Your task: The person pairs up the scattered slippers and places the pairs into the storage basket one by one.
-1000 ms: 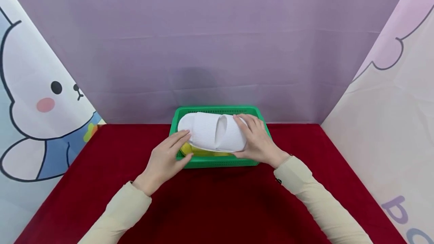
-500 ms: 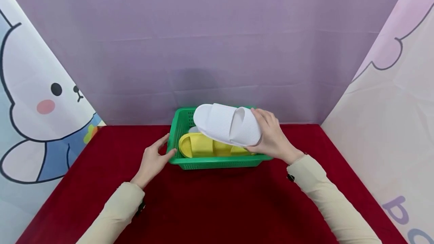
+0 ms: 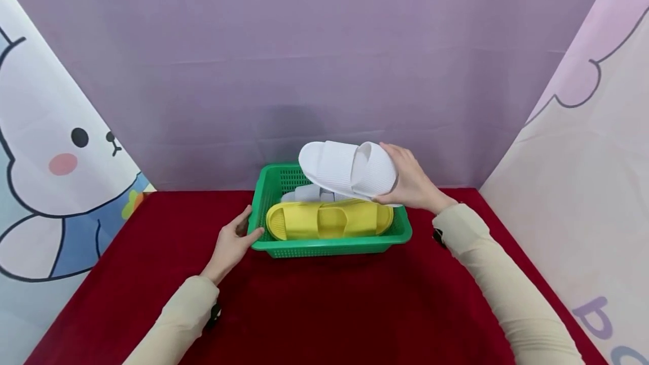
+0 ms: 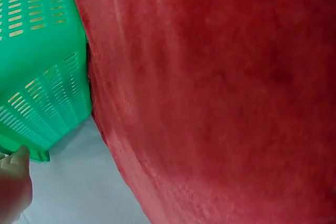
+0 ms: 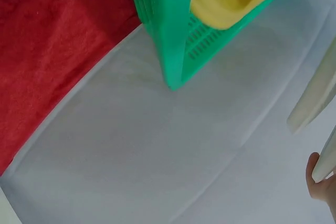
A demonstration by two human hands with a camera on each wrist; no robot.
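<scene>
A pair of white slippers (image 3: pixel 334 163), fitted together, is held above the green basket (image 3: pixel 329 251). My right hand (image 3: pixel 409 179) grips their right end, thumb underneath and fingers over the back. In the right wrist view, that hand (image 5: pixel 321 182) and two white soles (image 5: pixel 319 95) show at the right edge. Inside the basket a pair of yellow slippers (image 3: pixel 301 221) lies along the front, with light grey slippers (image 3: pixel 304 192) behind, partly hidden by the white ones. My left hand (image 3: pixel 230 245) holds the basket's left rim between thumb and fingers.
A red cloth (image 3: pixel 324 308) covers the table under the basket. Close behind rises a purple backdrop (image 3: pixel 324 72). Printed panels stand on both sides, with a cartoon animal (image 3: pixel 61 145) on the left one.
My right hand has lifted the white slippers up and to the right, uncovering the yellow and grey ones. The left hand has left the slippers and moved to the basket's left rim.
</scene>
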